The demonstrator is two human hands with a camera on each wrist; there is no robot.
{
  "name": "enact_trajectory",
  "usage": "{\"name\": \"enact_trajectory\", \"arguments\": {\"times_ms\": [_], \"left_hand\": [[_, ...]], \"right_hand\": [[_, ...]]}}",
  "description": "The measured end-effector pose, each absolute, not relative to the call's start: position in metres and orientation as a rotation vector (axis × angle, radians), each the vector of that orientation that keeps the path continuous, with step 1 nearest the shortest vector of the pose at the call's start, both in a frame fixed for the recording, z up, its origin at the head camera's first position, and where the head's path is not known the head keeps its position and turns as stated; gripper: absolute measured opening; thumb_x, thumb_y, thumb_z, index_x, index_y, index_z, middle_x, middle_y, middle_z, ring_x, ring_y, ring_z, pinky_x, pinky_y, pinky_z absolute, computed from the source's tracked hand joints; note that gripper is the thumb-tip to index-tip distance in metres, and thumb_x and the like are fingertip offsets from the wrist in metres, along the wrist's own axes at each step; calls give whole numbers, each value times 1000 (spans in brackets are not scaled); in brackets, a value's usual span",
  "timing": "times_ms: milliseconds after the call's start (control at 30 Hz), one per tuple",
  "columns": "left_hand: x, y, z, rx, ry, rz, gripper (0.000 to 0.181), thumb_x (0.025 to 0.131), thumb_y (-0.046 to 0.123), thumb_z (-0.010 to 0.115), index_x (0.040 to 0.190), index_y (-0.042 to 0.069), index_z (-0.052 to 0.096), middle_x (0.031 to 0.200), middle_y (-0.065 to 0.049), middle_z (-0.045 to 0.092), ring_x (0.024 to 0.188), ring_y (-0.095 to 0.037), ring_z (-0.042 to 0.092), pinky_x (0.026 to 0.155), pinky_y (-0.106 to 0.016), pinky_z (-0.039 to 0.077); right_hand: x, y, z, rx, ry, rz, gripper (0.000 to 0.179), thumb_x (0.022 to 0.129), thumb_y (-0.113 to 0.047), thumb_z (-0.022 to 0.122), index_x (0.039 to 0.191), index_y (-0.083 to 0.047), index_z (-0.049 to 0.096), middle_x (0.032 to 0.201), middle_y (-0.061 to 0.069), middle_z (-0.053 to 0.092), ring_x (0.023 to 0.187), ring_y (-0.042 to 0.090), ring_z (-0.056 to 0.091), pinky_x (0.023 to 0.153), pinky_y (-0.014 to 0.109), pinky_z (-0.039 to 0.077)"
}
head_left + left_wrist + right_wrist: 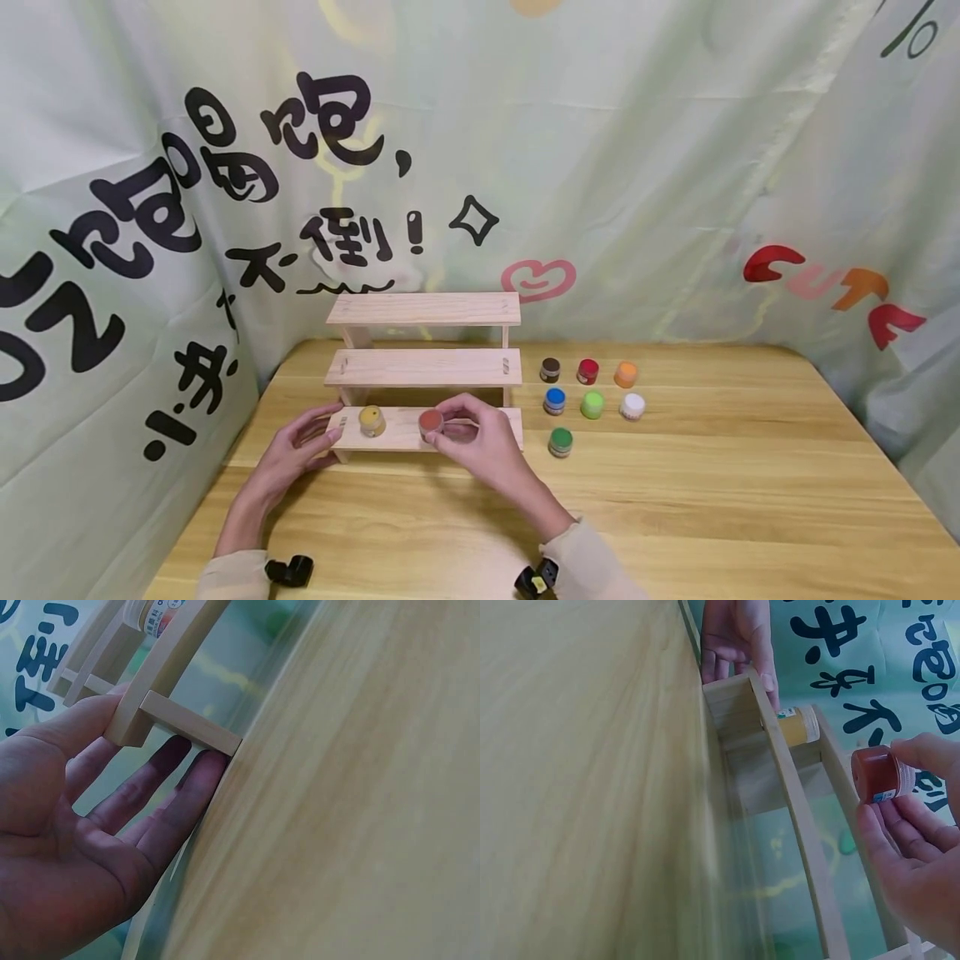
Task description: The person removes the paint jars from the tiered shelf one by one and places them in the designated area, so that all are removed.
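Observation:
My right hand (pixel 483 439) pinches a small red-brown paint jar (pixel 431 422) between thumb and fingers, above the lowest tier of a wooden three-tier shelf (pixel 423 367). In the right wrist view the jar (pixel 876 775) is apart from the board. A yellow paint jar (pixel 371 421) stands on the left part of the lowest tier. At that tier's left end is my left hand (pixel 292 450), its thumb touching the board end. In the left wrist view the fingers (pixel 180 810) extend loosely beside the shelf's leg (pixel 191 724).
Right of the shelf, several paint jars stand on the wooden table (pixel 712 475): dark brown (pixel 550 370), red (pixel 588 371), orange (pixel 626 374), blue (pixel 554 401), light green (pixel 592 405), white (pixel 632 407) and dark green (pixel 560 442). A printed curtain (pixel 637 167) hangs behind.

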State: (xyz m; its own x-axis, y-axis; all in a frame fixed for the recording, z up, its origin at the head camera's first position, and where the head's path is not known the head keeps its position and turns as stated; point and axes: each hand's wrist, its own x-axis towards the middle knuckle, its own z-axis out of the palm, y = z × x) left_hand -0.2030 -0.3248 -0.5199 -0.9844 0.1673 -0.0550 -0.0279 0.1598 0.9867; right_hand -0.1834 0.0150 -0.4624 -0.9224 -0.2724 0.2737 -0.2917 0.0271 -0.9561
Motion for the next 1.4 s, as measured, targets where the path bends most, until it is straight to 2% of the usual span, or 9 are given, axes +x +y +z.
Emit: {"name": "enact_trajectory", "arguments": {"times_ms": [633, 1100, 1400], "left_hand": [[-200, -323, -517, 115, 2265, 1930, 57, 103, 18, 66, 153, 3, 43, 154, -29, 41, 115, -8, 63, 90, -38, 60], [-200, -323, -516, 129, 2279, 1920, 57, 103, 19, 65, 153, 2, 43, 153, -29, 41, 114, -8, 62, 89, -37, 60], [-200, -323, -517, 142, 2275, 1933, 57, 103, 18, 66, 153, 2, 43, 153, -29, 41, 115, -9, 63, 89, -38, 60]], "right_hand": [[-173, 38, -440, 614, -2248, 2129, 30, 83, -4, 85, 109, -8, 70, 108, 10, 68, 104, 35, 68, 93, 32, 58], [-165, 64, -441, 649, -2286, 2002, 31, 83, -7, 86, 109, -12, 69, 108, 4, 69, 101, 24, 70, 91, 31, 59], [-161, 79, -441, 640, -2284, 1965, 30, 83, -7, 86, 109, -10, 70, 107, 7, 70, 100, 30, 68, 90, 36, 60]]}}
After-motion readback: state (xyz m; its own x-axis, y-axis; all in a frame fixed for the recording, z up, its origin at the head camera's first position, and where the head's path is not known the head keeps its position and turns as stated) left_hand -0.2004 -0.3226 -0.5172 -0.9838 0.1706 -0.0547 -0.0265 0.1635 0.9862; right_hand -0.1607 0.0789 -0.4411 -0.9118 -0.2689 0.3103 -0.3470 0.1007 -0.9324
